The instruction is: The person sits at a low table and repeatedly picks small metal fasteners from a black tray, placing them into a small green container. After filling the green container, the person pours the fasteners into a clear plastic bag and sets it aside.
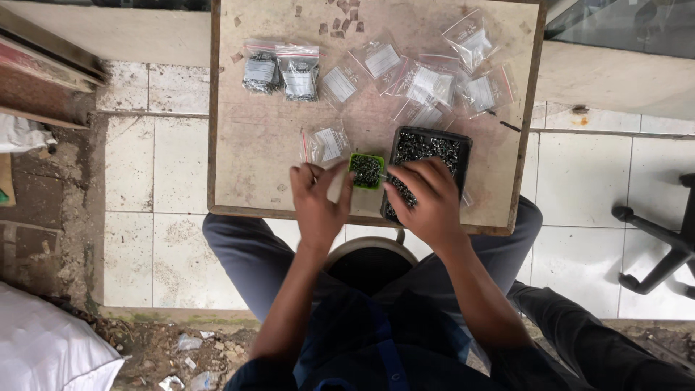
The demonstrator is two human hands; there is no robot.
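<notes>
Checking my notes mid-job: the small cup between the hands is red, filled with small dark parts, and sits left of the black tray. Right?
Not quite. In the head view the small cup is green, not red. The rest holds: it is filled with small dark parts and sits left of the black tray, between the left hand and right hand.

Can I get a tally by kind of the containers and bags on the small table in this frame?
Filled bags of dark small parts: 2
Flat clear bags with white labels: about 8, overlapping so not exact
Black tray of small parts: 1
Green cup: 1
Total: about 12
</notes>
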